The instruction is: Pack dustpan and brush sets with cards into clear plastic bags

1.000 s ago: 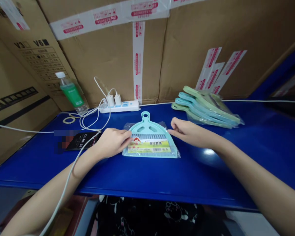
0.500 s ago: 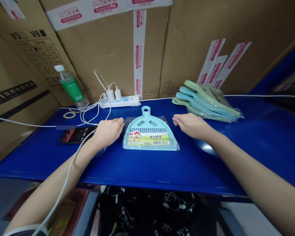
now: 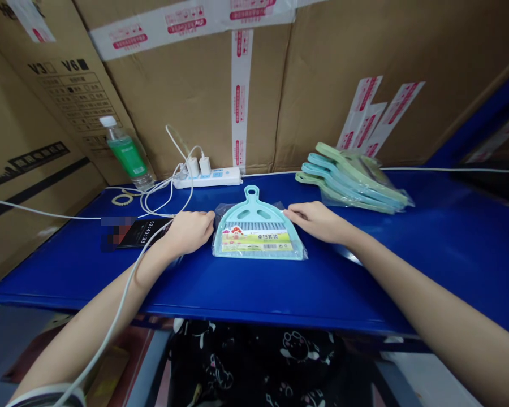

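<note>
A light blue dustpan-and-brush set in a clear plastic bag (image 3: 258, 232) lies flat on the blue table (image 3: 254, 288), handle pointing away from me. My left hand (image 3: 189, 232) rests at the bag's upper left corner, fingers curled, with the fingertips on the plastic edge. My right hand (image 3: 320, 221) is at the bag's upper right corner. Its fingers are held together and pinch the plastic there. Both forearms reach in from the near edge.
A stack of several bagged green and blue sets (image 3: 356, 183) lies at the back right. A white power strip (image 3: 207, 178) with chargers, a green-labelled bottle (image 3: 127, 154), a phone (image 3: 142, 233) and white cables (image 3: 123, 305) sit to the left. Cardboard boxes (image 3: 331, 85) wall the back.
My right hand slid left from beside the bag onto its upper right corner. My left hand moved from the bag's left side up to its upper left corner. The bag stayed put.
</note>
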Available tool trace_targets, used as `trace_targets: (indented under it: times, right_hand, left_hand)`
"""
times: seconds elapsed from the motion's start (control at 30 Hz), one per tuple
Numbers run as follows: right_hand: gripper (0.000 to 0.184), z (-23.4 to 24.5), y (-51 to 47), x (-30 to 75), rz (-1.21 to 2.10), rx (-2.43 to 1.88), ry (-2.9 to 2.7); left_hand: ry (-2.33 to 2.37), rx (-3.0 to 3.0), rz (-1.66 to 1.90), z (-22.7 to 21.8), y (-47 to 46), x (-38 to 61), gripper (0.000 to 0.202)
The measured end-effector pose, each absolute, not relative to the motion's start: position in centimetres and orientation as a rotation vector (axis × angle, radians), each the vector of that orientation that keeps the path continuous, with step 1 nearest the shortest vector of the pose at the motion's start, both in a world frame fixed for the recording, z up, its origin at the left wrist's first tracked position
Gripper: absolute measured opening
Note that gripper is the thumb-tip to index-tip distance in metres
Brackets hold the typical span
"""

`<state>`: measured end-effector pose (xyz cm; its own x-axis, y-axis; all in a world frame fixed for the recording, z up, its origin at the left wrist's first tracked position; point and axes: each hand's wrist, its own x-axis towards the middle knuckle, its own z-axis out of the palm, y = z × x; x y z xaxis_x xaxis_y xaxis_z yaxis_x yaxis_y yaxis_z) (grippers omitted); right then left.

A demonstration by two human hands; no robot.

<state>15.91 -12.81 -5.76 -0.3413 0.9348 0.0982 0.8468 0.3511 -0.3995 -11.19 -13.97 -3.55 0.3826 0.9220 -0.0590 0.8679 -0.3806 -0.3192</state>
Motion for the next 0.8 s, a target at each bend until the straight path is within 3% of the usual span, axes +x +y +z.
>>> trace_targets:
  times: [0.8]
  right_hand:
    - [0.038, -5.2, -12.3, 18.0, 0.192, -1.596, -2.397]
  left_hand:
    - [-1.587, -2.429, 0.387, -3.2, -14.5, -11.4, 0.029]
